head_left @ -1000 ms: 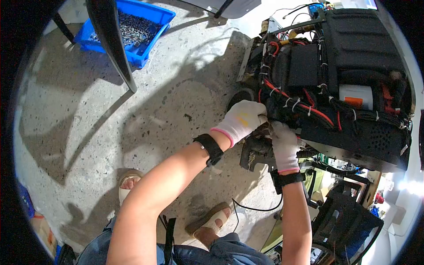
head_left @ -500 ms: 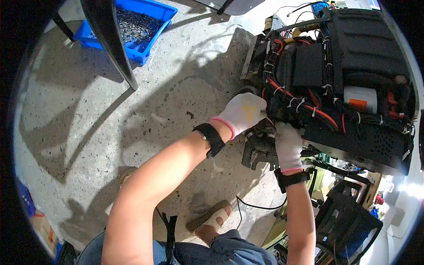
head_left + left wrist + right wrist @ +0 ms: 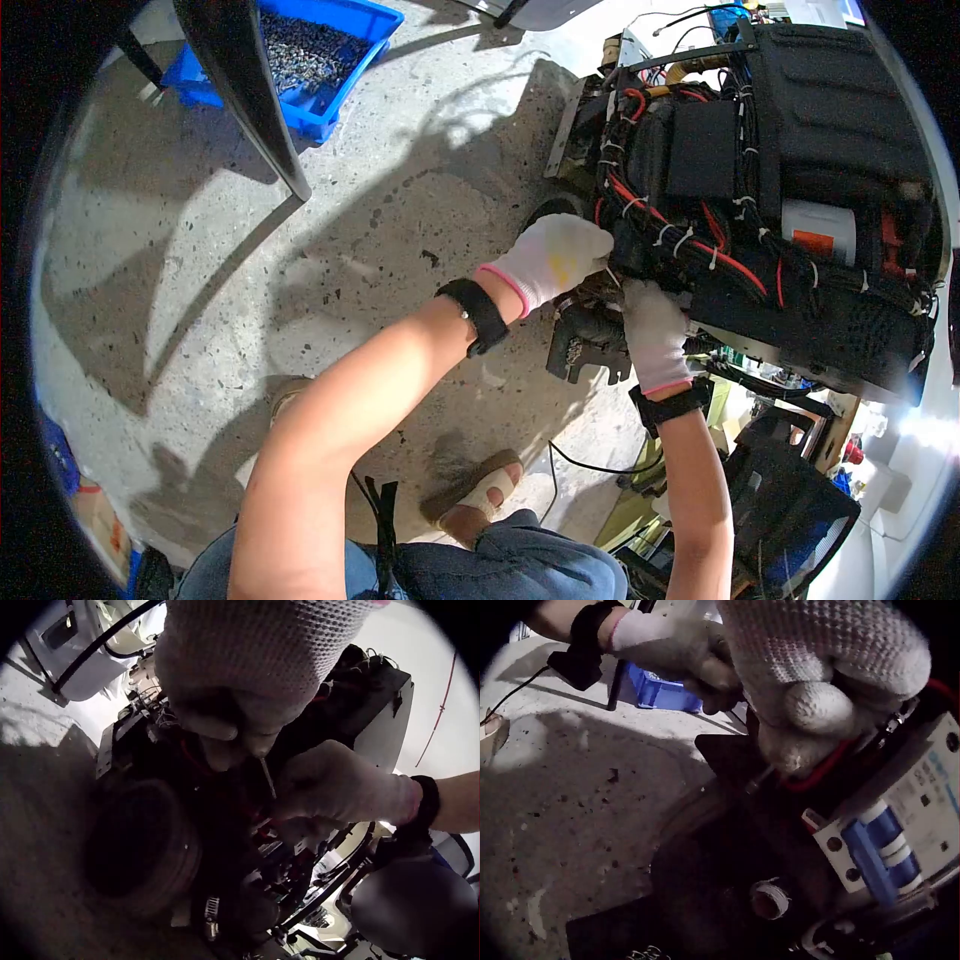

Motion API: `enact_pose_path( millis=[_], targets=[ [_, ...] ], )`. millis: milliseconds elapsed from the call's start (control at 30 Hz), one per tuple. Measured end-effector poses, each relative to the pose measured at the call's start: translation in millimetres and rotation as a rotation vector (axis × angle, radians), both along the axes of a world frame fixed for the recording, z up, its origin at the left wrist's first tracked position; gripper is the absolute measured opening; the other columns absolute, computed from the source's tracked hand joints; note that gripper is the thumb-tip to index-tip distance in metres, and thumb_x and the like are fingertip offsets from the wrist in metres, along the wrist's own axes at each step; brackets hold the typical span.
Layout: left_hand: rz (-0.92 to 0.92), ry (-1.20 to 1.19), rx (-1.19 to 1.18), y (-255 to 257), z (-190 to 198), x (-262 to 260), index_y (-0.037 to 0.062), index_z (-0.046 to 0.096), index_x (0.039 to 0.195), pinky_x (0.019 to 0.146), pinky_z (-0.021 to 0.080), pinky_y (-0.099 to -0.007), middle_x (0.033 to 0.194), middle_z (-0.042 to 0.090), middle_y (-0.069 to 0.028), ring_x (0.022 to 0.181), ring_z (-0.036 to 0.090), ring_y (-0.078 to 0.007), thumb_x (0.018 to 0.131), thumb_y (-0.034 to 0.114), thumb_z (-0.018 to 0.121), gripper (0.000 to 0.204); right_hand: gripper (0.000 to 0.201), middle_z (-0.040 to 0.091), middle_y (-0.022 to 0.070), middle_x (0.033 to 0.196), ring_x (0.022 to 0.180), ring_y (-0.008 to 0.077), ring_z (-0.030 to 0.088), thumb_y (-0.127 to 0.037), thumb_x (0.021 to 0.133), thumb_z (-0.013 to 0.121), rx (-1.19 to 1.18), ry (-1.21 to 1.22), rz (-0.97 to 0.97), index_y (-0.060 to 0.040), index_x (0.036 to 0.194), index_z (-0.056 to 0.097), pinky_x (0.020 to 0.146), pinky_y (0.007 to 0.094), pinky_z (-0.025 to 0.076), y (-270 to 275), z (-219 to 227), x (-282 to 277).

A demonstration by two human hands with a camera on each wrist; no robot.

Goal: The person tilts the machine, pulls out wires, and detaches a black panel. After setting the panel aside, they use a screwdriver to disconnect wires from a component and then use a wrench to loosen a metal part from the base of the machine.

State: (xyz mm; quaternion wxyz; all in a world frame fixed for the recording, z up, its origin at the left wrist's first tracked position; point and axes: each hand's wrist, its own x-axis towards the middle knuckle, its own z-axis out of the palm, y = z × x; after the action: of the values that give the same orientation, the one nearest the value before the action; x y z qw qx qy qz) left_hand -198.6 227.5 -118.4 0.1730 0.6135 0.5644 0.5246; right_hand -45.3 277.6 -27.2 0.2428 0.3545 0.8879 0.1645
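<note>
Farthest left, I see a blue bin [image 3: 322, 130] of small bits [image 3: 312, 55] on the floor [image 3: 400, 370], behind a black leg [image 3: 245, 95]. Next, my gloved left hand [image 3: 560, 258] pinches a thin rod [image 3: 268, 777] at the machine's near edge. Just beside it, my gloved right hand [image 3: 655, 330] curls its fingers, seemingly gripping a red wire [image 3: 829, 769], though the view is dark. The machine [image 3: 700, 150], bundled with cables [image 3: 735, 265], fills the right.
</note>
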Motion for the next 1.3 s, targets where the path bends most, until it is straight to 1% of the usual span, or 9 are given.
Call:
enact_pose_path(
  millis=[100, 200, 300, 400, 500, 567, 767, 933, 1300],
  targets=[
    [-0.011, -0.037, 0.057, 7.4, 2.8, -3.7, 0.008, 0.057, 0.076, 0.062, 0.044, -0.0395, 0.073, 0.056, -0.0117, 0.071, 0.055, -0.0314, 0.072, 0.023, 0.053, 0.016, 0.016, 0.057, 0.0135, 0.084, 0.073, 0.032, 0.058, -0.014, 0.079, 0.041, -0.029, 0.014, -0.019, -0.0074, 0.084, 0.054, 0.058, 0.0415, 0.047, 2.1, -1.4, -0.1],
    [-0.051, -0.023, -0.044, 12.8, 9.3, -8.3, 0.0075, 0.058, 0.069, 0.061, 0.045, -0.0398, 0.067, 0.057, -0.0132, 0.069, 0.057, -0.0316, 0.07, 0.022, 0.053, 0.015, 0.014, 0.057, 0.0152, 0.07, 0.066, 0.0329, 0.057, -0.014, 0.075, 0.046, 0.023, 0.174, 0.108, -0.0068, 0.075, 0.057, 0.057, 0.0399, 0.046, 7.4, -6.2, 3.3],
    [-0.107, 0.049, -0.061, 13.1, 11.1, -10.8, 0.0075, 0.056, 0.073, 0.061, 0.044, -0.0406, 0.071, 0.056, -0.0126, 0.07, 0.055, -0.0325, 0.071, 0.023, 0.054, 0.016, 0.013, 0.057, 0.0164, 0.069, 0.066, 0.0328, 0.057, -0.011, 0.074, 0.046, -0.023, 0.139, 0.159, -0.0054, 0.074, 0.058, 0.056, 0.04, 0.046, 6.1, 2.6, -6.3],
    [-0.086, -0.001, -0.058, 6.5, 10.7, -5.9, 0.0069, 0.056, 0.071, 0.061, 0.044, -0.041, 0.07, 0.056, -0.013, 0.07, 0.055, -0.0327, 0.071, 0.024, 0.054, 0.017, 0.017, 0.056, 0.0135, 0.082, 0.078, 0.0306, 0.056, -0.012, 0.079, 0.042, -0.14, -0.051, -0.049, -0.0068, 0.086, 0.056, 0.063, 0.0405, 0.046, 18.6, -0.5, 2.0],
    [0.0, -0.018, 0.016, -1.5, 8.6, 1.7, 0.0068, 0.056, 0.071, 0.061, 0.044, -0.0409, 0.07, 0.056, -0.0129, 0.069, 0.055, -0.0329, 0.072, 0.025, 0.053, 0.019, 0.015, 0.056, 0.0136, 0.079, 0.074, 0.0295, 0.057, -0.011, 0.078, 0.043, -0.136, -0.014, 0.115, -0.0066, 0.085, 0.056, 0.059, 0.0397, 0.047, 21.7, -2.0, 3.3],
    [-0.031, -0.025, -0.12, -9.1, 12.5, 3.7, 0.007, 0.056, 0.072, 0.061, 0.044, -0.0408, 0.071, 0.057, -0.0124, 0.069, 0.055, -0.0324, 0.073, 0.026, 0.052, 0.019, 0.014, 0.057, 0.0133, 0.075, 0.068, 0.028, 0.059, -0.011, 0.077, 0.045, -0.117, -0.258, 0.111, -0.0061, 0.084, 0.056, 0.055, 0.0384, 0.047, 17.8, 5.5, -12.5],
    [0.028, -0.006, -0.128, -18.0, 7.1, 16.6, 0.0081, 0.057, 0.069, 0.058, 0.046, -0.0388, 0.068, 0.058, -0.0106, 0.066, 0.057, -0.0302, 0.072, 0.023, 0.053, 0.015, 0.006, 0.055, 0.0107, 0.063, 0.058, 0.0261, 0.058, -0.01, 0.074, 0.047, -0.056, -0.116, 0.342, -0.0077, 0.073, 0.053, 0.048, 0.0353, 0.046, 22.3, 0.2, 3.1],
    [0.029, 0.089, -0.136, -23.7, 9.1, 15.9, 0.0086, 0.058, 0.067, 0.056, 0.047, -0.0359, 0.065, 0.059, -0.0097, 0.064, 0.059, -0.0283, 0.07, 0.017, 0.054, 0.01, 0.005, 0.054, 0.01, 0.064, 0.059, 0.0243, 0.058, -0.01, 0.074, 0.048, -0.017, -0.18, 0.342, -0.0088, 0.076, 0.052, 0.048, 0.0343, 0.046, 11.1, 9.6, -6.7],
    [0.038, -0.077, -0.117, -40.3, 4.4, 32.6, 0.0083, 0.054, 0.068, 0.056, 0.045, -0.0395, 0.067, 0.056, -0.0108, 0.064, 0.055, -0.0307, 0.073, 0.023, 0.053, 0.015, 0.007, 0.054, 0.0101, 0.071, 0.059, 0.0239, 0.059, -0.012, 0.075, 0.048, -0.048, -0.332, 0.349, -0.0077, 0.08, 0.051, 0.047, 0.0338, 0.047, 13.5, 11.8, -13.6]
  ],
)
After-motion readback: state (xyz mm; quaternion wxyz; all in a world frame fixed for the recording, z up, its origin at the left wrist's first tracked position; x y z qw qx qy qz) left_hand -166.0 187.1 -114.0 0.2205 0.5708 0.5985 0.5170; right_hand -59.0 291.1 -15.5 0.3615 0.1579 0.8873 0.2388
